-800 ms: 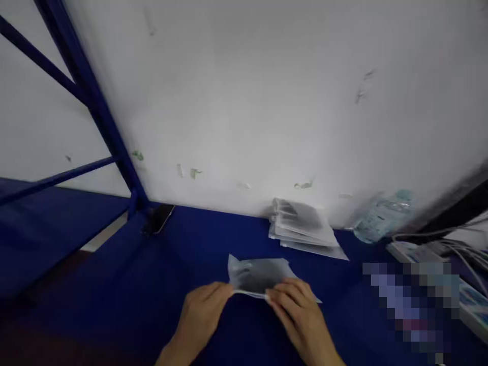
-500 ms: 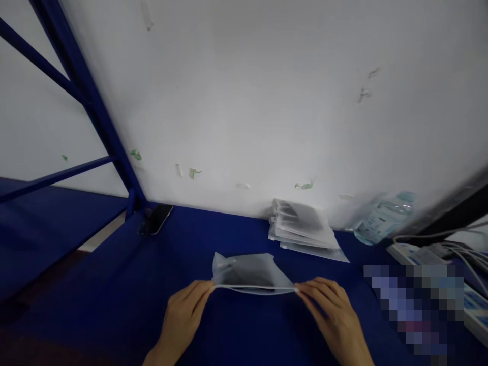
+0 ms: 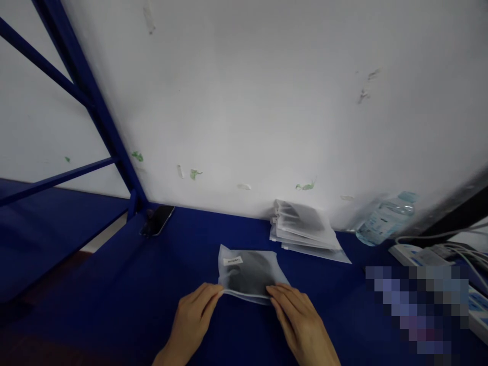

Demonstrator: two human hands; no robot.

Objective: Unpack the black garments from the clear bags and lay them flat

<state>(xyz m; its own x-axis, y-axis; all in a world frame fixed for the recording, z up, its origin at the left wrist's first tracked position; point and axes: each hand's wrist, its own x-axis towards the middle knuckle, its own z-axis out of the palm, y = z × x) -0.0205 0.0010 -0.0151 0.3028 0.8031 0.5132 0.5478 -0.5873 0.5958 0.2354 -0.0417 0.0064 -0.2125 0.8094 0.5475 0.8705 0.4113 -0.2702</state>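
Evidently the pouch (image 3: 247, 273) was light, limp and slick, both the left hand (image 3: 194, 317) and right hand (image 3: 297, 317) pinching its near edge, the best hold

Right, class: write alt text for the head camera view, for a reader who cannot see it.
Two bare hands, left hand and right hand, pinch the near edge of a frosted plastic pouch with something dark inside, lying on a blue table. Behind it, a stack of similar pouches, a water bottle and a phone sit by a white wall.
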